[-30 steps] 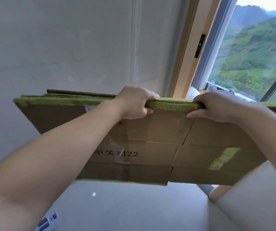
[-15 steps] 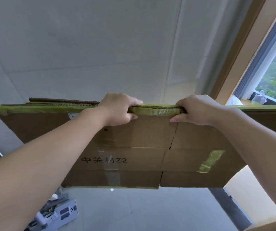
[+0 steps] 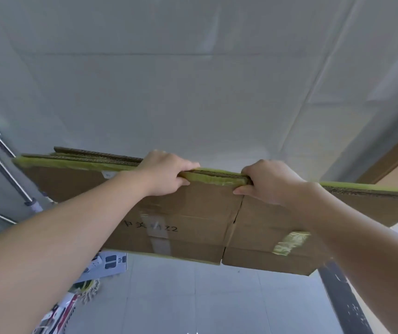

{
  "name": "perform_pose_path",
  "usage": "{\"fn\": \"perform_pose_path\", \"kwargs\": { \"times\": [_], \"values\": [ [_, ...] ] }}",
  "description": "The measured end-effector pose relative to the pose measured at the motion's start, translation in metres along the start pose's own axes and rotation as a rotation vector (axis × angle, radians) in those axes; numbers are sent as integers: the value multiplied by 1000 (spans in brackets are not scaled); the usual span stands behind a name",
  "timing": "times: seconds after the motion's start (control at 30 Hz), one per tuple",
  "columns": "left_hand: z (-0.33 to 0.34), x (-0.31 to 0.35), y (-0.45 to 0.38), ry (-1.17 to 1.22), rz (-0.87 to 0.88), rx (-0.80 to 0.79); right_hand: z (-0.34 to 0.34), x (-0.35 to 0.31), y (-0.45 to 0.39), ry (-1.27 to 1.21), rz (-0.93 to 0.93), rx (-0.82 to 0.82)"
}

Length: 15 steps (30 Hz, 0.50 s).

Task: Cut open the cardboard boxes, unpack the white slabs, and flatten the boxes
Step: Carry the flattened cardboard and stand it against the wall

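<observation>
Cardboard: flattened boxes [image 3: 193,213], brown, stacked several sheets thick, held upright in the air before a pale tiled wall [image 3: 193,80].
Hands: left hand [image 3: 166,174] and right hand [image 3: 270,182] both curl over the top edge, close together, clamped on the stack.
Tape: yellow-green tape [image 3: 217,177] along the top edge; another strip [image 3: 289,243] lower right.
Writing: black handwritten characters ending "Z2" [image 3: 151,226], partly blurred.
Floor: light tiles [image 3: 205,297]; printed packaging [image 3: 106,265] lower left.
Room: metal poles [image 3: 8,174] at left; wooden frame [image 3: 395,160] at right.
</observation>
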State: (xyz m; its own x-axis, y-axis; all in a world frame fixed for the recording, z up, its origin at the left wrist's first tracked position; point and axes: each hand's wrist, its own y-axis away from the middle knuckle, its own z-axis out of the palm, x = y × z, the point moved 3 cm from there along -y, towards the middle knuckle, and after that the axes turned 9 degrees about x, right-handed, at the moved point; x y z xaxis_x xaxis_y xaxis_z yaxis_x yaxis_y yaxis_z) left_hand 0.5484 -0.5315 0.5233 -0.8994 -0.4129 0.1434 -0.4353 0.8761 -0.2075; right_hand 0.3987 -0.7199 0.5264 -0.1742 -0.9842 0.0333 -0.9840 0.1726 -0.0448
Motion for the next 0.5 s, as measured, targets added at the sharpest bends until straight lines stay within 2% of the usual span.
{"fn": "perform_pose_path", "kwargs": {
  "times": [0.27, 0.5],
  "values": [
    [166, -90, -22, -6, 23, -97, 173, 8, -95, 43, -5, -106],
    [293, -137, -10, -16, -27, -189, 311, -4, -133, 47, -87, -201]
  ]
}}
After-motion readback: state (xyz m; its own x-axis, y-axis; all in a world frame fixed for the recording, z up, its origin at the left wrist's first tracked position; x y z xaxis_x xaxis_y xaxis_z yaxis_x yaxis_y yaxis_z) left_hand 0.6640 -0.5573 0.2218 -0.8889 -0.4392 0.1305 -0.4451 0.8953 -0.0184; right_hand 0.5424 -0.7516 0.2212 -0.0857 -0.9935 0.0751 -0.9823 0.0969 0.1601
